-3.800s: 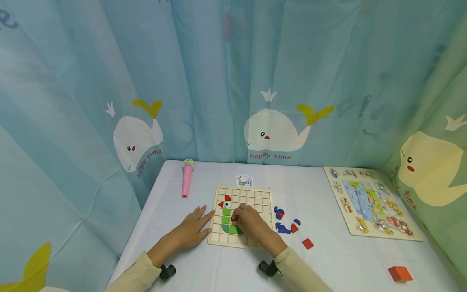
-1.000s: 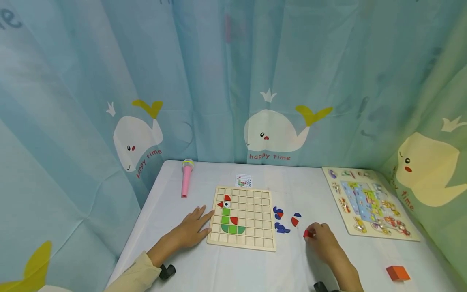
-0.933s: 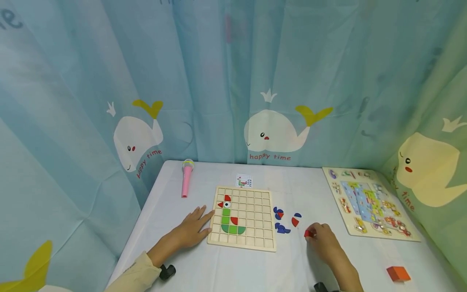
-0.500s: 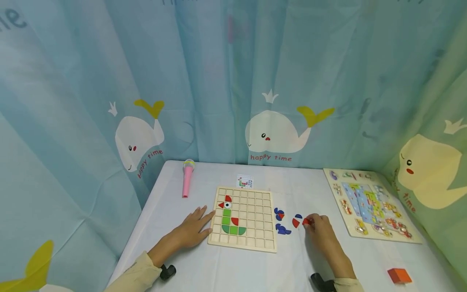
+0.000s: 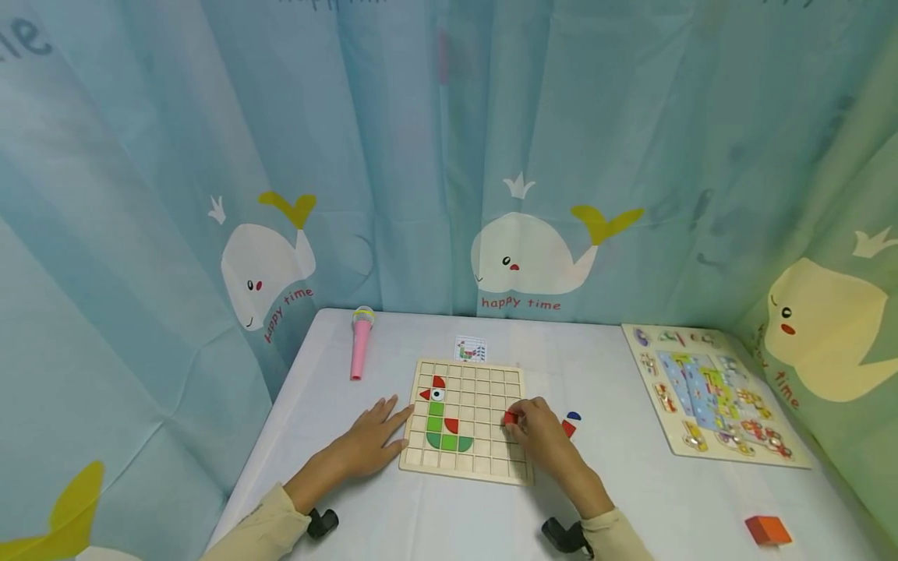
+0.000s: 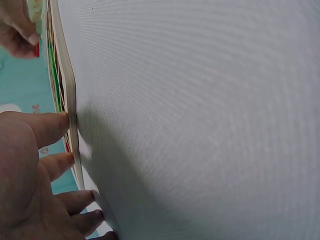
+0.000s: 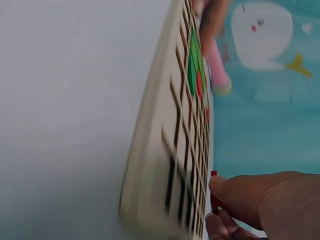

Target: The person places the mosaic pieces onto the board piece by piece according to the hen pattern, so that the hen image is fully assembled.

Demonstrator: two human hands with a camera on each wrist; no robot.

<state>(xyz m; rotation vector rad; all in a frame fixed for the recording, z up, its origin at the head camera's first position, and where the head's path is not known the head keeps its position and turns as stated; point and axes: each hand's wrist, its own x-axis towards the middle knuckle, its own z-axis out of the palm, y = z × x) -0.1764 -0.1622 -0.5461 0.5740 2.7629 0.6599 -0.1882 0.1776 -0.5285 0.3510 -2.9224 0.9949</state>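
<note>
My right hand (image 5: 546, 438) pinches a red square tile (image 5: 510, 418) between thumb and fingers over the right part of the wooden grid board (image 5: 484, 474). In the right wrist view the thin red tile (image 7: 214, 200) is seen edge-on, above the board's cells. My left hand (image 5: 366, 442) lies with fingers spread, fingertips at the board's left edge; the left wrist view shows them along the rim (image 6: 70, 95). On the board, green tiles (image 5: 436, 424), red tiles (image 5: 451, 426) and a round eye tile (image 5: 438, 395) form a bird's head, neck and lower body.
Right of the board lie a blue half-circle (image 5: 574, 416) and a red piece (image 5: 568, 428); my right hand hides other loose pieces. Behind the board is a picture card (image 5: 470, 349). A pink toy microphone (image 5: 359, 351), an animal puzzle board (image 5: 684, 444) and an orange block (image 5: 768, 530) stand around.
My right hand let go of a red quarter-circle on the board, moved right, picked up the red square from the table and carried it back left over the board. My left hand stayed put.
</note>
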